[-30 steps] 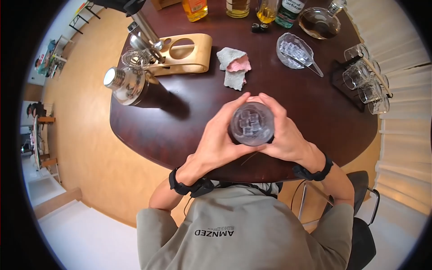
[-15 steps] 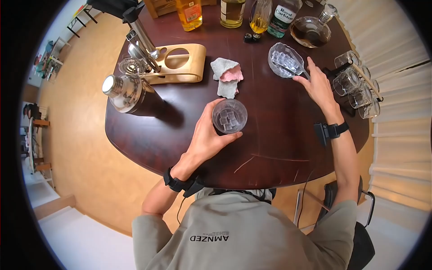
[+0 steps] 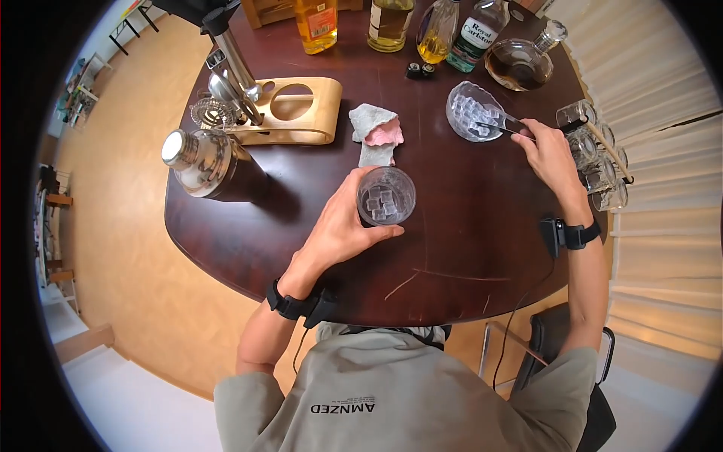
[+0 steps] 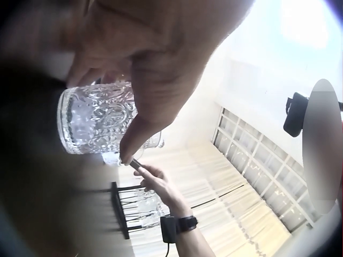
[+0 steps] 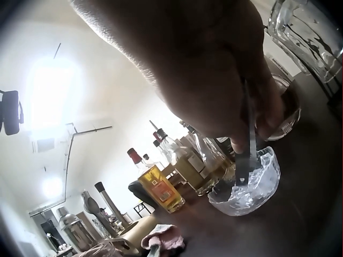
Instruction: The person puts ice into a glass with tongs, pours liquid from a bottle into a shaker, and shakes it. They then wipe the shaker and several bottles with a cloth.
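Observation:
My left hand (image 3: 335, 226) is curled round a clear patterned glass (image 4: 94, 120) near the table's front, with several ice cubes (image 3: 381, 203) inside. Thumb and fingers lie along the glass's sides. Farther right, my right hand (image 3: 553, 160) pinches metal tongs (image 5: 244, 167), their ends down in the glass ice bowl (image 5: 244, 208). More ice (image 3: 473, 113) fills that bowl, close round the tips of the tongs. In the right wrist view the hand hides the upper part of the tongs.
A metal shaker (image 3: 203, 169) and a wooden bar-tool stand (image 3: 324, 113) are on the left. A grey and pink cloth (image 3: 374, 124) lies behind the glass. Bottles (image 3: 474, 34) line the back; a rack of glasses (image 3: 602, 162) stands right.
Both hands were round the glass; my right hand let go, reached right to the ice bowl and took hold of the tongs. The left hand moved slightly left with the glass.

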The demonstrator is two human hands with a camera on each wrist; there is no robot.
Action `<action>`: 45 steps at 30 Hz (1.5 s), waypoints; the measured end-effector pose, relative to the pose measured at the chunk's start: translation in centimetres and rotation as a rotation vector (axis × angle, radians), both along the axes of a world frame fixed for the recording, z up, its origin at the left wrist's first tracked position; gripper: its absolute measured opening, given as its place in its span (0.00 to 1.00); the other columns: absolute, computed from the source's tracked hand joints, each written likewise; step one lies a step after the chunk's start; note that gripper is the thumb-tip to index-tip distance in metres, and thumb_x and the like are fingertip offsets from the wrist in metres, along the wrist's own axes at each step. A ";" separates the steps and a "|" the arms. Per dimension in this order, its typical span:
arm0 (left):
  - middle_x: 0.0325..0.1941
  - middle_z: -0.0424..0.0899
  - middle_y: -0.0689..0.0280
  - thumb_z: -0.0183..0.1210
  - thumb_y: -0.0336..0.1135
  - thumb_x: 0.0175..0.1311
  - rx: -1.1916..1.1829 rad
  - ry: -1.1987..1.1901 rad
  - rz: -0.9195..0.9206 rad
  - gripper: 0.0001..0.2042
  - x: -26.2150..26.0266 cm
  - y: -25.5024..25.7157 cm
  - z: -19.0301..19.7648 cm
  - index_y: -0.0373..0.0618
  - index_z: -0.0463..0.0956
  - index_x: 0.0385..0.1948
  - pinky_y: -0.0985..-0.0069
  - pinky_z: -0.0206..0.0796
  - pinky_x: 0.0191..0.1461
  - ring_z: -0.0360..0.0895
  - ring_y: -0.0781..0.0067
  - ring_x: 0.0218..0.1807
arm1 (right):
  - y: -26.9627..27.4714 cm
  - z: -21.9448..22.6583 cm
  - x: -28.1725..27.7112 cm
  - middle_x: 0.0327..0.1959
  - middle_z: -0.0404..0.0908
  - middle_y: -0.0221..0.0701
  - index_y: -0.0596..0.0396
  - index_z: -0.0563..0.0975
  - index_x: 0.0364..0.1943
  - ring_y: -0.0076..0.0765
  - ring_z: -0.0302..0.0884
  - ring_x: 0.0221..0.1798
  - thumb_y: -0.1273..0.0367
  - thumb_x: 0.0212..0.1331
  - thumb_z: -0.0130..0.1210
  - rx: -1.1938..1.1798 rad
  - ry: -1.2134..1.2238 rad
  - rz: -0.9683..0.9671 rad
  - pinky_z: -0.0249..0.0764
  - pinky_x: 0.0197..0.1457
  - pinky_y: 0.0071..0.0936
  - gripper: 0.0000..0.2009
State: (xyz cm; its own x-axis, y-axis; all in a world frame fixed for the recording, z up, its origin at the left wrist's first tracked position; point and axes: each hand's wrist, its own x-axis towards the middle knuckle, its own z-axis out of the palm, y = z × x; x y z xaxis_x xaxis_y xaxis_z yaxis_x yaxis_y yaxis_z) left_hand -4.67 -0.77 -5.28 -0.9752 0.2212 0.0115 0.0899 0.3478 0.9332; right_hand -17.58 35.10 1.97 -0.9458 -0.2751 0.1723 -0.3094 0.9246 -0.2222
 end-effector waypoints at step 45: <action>0.69 0.77 0.50 0.80 0.34 0.49 -0.212 0.121 0.137 0.44 -0.1 1.9 2.5 0.42 0.66 0.71 0.58 0.68 0.72 0.74 0.46 0.72 | -2.3 -0.5 -1.3 0.34 0.86 0.54 0.63 0.86 0.44 0.64 0.85 0.42 0.63 0.67 0.63 0.083 0.029 -0.035 0.80 0.50 0.52 0.14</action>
State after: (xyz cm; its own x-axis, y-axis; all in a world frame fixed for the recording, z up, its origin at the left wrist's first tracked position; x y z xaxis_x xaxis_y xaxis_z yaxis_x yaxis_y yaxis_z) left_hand -4.76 1.10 -2.75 -0.9904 0.0976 0.0975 0.1353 0.5506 0.8237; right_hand -18.87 32.83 1.48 -0.9500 -0.2566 0.1781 -0.2820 0.9497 -0.1360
